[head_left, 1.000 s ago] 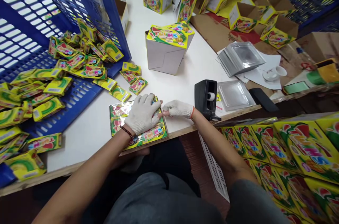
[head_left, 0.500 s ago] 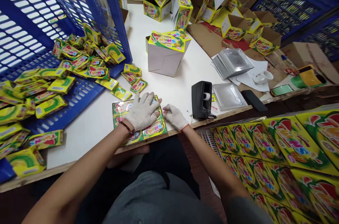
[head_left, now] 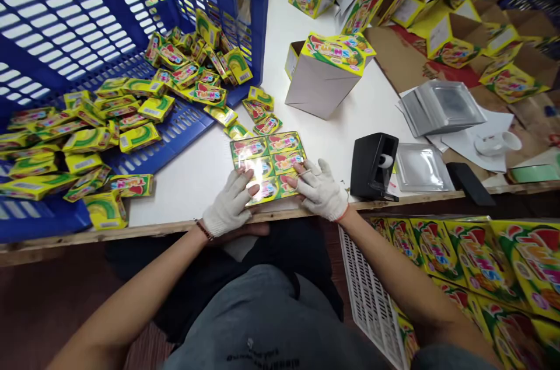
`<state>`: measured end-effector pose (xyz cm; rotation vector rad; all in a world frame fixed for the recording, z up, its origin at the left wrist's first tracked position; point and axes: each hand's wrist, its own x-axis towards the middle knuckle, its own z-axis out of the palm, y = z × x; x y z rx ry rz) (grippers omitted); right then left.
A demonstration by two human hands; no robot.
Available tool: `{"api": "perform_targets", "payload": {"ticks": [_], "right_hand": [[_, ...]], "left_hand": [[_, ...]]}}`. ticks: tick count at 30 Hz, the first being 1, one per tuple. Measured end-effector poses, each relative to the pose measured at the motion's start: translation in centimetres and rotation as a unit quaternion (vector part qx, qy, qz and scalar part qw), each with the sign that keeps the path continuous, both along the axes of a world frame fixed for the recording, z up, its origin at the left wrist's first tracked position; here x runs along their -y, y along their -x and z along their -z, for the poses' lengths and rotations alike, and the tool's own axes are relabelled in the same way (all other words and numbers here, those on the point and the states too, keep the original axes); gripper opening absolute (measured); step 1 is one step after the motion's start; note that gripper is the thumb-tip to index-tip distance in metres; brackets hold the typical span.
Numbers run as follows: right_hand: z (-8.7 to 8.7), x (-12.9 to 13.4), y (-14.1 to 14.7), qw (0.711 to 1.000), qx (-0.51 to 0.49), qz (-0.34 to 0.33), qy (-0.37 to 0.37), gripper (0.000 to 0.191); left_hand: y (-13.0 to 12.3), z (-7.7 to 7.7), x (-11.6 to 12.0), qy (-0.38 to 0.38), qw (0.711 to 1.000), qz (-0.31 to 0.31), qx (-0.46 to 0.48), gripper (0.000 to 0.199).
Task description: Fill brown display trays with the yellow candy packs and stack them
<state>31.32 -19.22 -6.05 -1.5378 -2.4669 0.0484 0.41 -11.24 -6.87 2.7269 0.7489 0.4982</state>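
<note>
A flat clear-plastic pack of small yellow-green "TWINS" boxes (head_left: pixel 284 142) lies at the table's front edge, light glaring off its cover. My left hand (head_left: pixel 230 203), in a white knit glove with bare fingertips, grips its left side near the front corner. On the opposite side my right hand (head_left: pixel 321 190), gloved the same way, has its fingers closed on the pack's right edge. Several loose small boxes (head_left: pixel 266 124) lie just behind the pack. To the right of my right hand stands a black tape dispenser (head_left: pixel 365 166).
At left a tipped blue crate (head_left: pixel 258 25) spills many small boxes (head_left: pixel 144 136). A larger folded-open carton (head_left: pixel 319 87) stands mid-table. Stacked clear trays (head_left: pixel 450 104), a single clear tray (head_left: pixel 422 168) and a dark phone-like slab (head_left: pixel 470 183) lie right. Filled yellow packs (head_left: pixel 476 253) stand below.
My left hand has slid from flat on top of the pack to its left side. My right hand has come onto its right edge. The pack sits turned slightly, and the view has shifted.
</note>
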Motion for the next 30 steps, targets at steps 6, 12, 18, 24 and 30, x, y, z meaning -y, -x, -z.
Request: {"api": "perform_targets", "payload": {"ticks": [6,12,18,24,30], "right_hand": [[0.6,-1.4,-0.7,0.997,0.012,-0.02,-0.078,0.054],[0.4,-1.6,0.3,0.991,0.019,-0.04,-0.124,0.05],[-0.1,-2.0,2.4,0.994,0.009,-0.048,-0.096,0.052],[-2.2,-2.5,2.4,0.996,-0.044,-0.067,-0.046,0.047],[-4.1,-9.0,2.3,0.997,0.011,0.074,0.0,0.054]], "left_hand": [[-3.8,0.5,-2.1,-0.063,0.992,0.002,0.113,0.02],[-3.2,-2.4,-2.1,-0.15,0.979,-0.005,0.138,0.02],[-6.0,-3.5,-2.3,-0.141,0.981,0.057,0.118,0.012],[-6.4,-1.6,-2.9,-0.2,0.952,0.085,0.216,0.012],[-5.6,-1.1,-0.9,-0.159,0.965,-0.004,0.207,0.003]]}}
